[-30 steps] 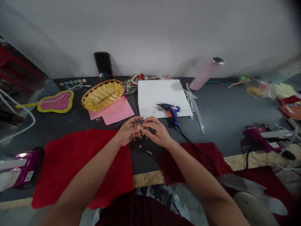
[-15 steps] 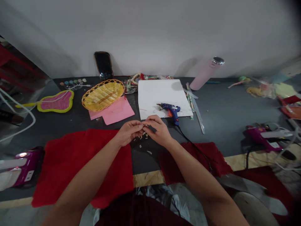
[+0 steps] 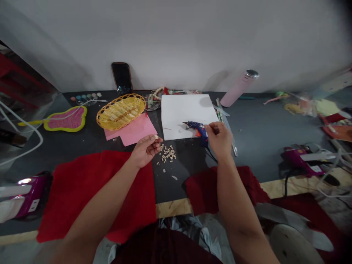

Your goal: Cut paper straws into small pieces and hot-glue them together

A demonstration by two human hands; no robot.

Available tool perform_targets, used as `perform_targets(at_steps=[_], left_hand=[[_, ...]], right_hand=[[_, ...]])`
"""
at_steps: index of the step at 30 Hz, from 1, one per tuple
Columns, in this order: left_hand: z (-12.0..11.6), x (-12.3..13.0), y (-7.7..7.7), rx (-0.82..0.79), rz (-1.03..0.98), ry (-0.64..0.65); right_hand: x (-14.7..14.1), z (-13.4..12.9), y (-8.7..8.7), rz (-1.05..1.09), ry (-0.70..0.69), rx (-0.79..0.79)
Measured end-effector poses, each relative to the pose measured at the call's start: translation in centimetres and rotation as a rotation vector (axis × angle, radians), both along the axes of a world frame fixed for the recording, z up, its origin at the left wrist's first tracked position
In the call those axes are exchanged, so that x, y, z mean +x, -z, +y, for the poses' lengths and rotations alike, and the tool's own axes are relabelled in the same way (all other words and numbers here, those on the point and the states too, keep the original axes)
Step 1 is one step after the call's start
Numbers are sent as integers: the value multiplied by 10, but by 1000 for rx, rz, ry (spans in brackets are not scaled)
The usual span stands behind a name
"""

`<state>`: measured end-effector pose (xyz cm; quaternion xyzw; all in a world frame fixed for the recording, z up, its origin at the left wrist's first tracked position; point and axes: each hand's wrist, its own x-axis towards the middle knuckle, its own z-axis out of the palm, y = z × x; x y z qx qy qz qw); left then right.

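Nearest, a red cloth (image 3: pixel 82 183) is spread on the worktop (image 3: pixel 171 192). Beyond it, a tiny pale piece (image 3: pixel 156 137) is pinched by the left hand (image 3: pixel 143 151), beside a loose pile of similar pieces (image 3: pixel 168 154). Farther on, the blue glue gun (image 3: pixel 196 126), laid across white paper (image 3: pixel 187 109), is met at its rear by the right hand (image 3: pixel 220 140), fingers bent; whether it is gripped cannot be told.

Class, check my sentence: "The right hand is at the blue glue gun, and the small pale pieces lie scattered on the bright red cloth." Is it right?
Not quite. The head view shows the small pale pieces scattered on the dark tabletop, beside the bright red cloth. The right hand is at the blue glue gun.
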<state>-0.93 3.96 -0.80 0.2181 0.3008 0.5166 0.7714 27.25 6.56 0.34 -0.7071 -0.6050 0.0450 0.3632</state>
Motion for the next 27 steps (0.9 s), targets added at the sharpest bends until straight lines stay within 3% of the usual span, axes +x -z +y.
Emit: perform_targets(at_steps=[6, 9, 12, 15, 18, 22, 27], left_hand=[[0, 0, 0, -9, -5, -2], [0, 0, 0, -5, -8, 8], [0, 0, 1, 1, -6, 13], [1, 0, 1, 6, 2, 19], [1, 0, 1, 1, 17, 22], [-1, 0, 1, 10, 29, 23], [-2, -2, 4, 39, 15, 37]], right_hand=[[2, -2, 4, -194, 53, -427], [6, 2, 10, -196, 17, -467], [10, 4, 13, -111, -8, -393], [10, 2, 7, 98, -36, -281], [3, 0, -4, 451, -79, -195], [-10, -1, -12, 917, -148, -193], [-22, -8, -13, 1192, -359, -255]])
